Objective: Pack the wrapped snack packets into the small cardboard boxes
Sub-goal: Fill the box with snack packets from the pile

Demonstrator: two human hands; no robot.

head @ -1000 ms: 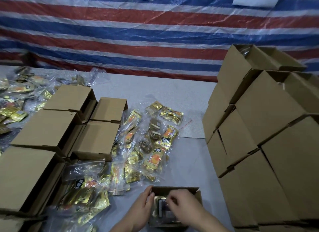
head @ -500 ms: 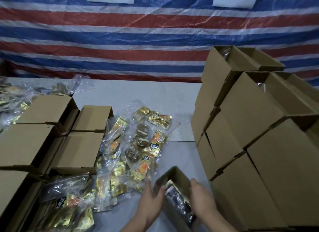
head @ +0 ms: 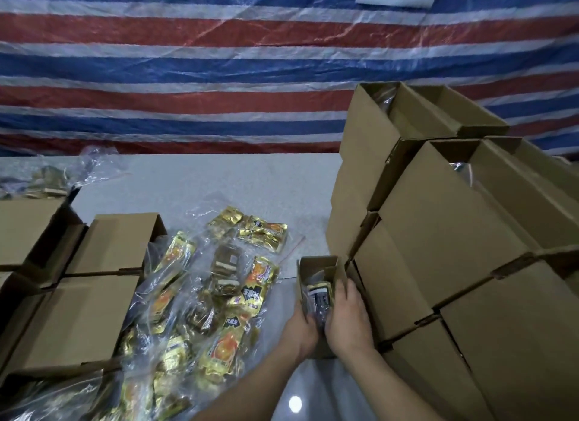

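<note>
A small open cardboard box [head: 315, 268] stands on the grey table just left of the box stack, with a wrapped snack packet [head: 320, 297] showing inside it. My left hand [head: 299, 329] grips the box's left side near its front. My right hand [head: 349, 317] clasps its right side, thumb at the rim. Gold and orange snack packets in clear bags [head: 219, 298] lie spread on the table to the left of the box.
A tall stack of open-topped cardboard boxes [head: 454, 248] fills the right side, close to my right hand. More cardboard boxes [head: 94, 282] lie on the left. A striped tarpaulin [head: 219, 76] hangs behind the table. More bagged packets [head: 47, 176] sit at far left.
Both hands have carried the small box away from the table's near edge, up and to the right, until it stands beside the stack. The view has shifted left.
</note>
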